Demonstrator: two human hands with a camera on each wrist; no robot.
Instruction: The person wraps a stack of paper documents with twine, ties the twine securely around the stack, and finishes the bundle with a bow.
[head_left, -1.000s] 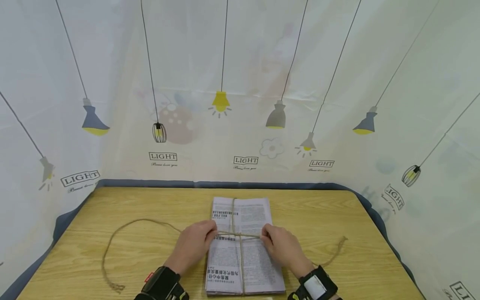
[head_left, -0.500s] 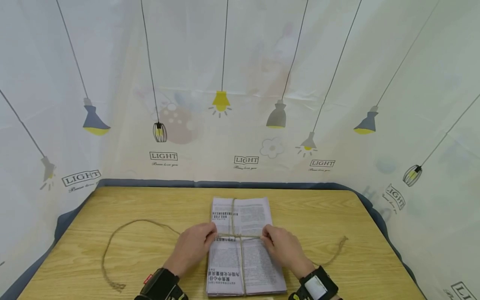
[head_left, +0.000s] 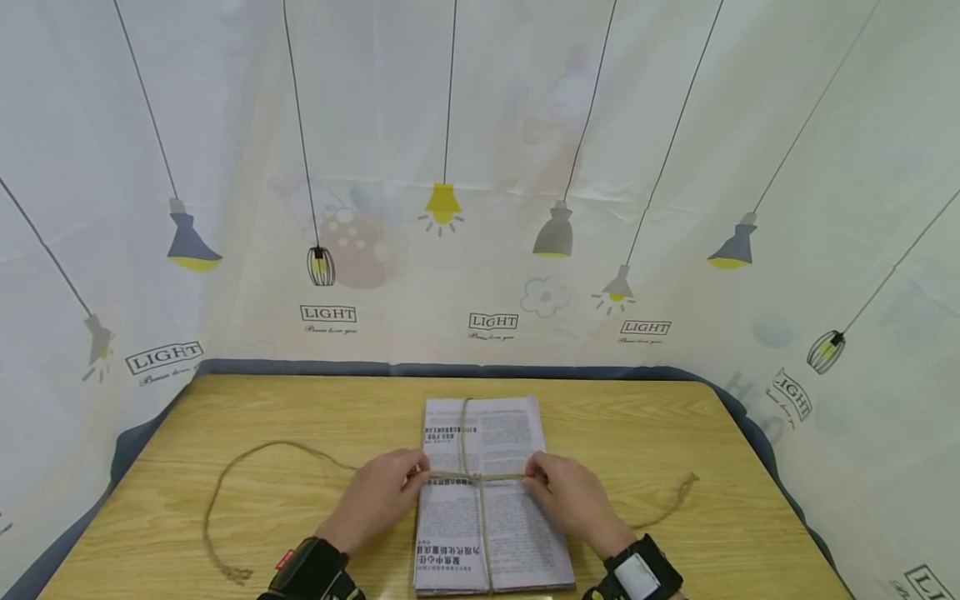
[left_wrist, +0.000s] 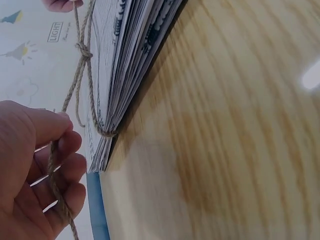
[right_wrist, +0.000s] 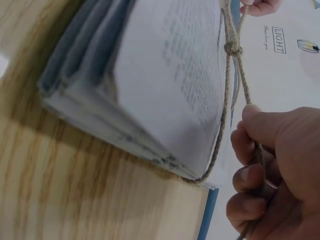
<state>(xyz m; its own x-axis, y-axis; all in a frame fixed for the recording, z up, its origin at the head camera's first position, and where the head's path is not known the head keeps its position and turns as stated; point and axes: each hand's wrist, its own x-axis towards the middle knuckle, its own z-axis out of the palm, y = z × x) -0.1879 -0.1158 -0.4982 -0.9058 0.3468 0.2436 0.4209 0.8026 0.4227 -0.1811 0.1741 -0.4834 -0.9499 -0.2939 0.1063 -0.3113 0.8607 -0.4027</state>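
Observation:
A stack of folded newspapers (head_left: 521,529) lies on the table, with a thin brown rope (head_left: 484,533) passing round it lengthwise and crosswise. The rope is tied in a knot (left_wrist: 84,50) over the middle of the top sheet. Left of the knot, my left hand (head_left: 382,493) pinches one rope end between thumb and index finger. My right hand (head_left: 573,500) likewise pinches the other end on the right side. Between the two hands the rope runs nearly straight. In the right wrist view, the rope trails down through the curled fingers (right_wrist: 248,178).
The wooden table (head_left: 300,408) spreads around the stack. One loose rope tail (head_left: 217,500) curves across the left side, and a shorter tail (head_left: 678,500) lies at right. A curtain (head_left: 495,275) printed with lamps hangs behind the table's far edge.
Both hands have shifted slightly apart and a little toward the near edge, still pinching the rope. The crossing on the stack has moved slightly nearer too.

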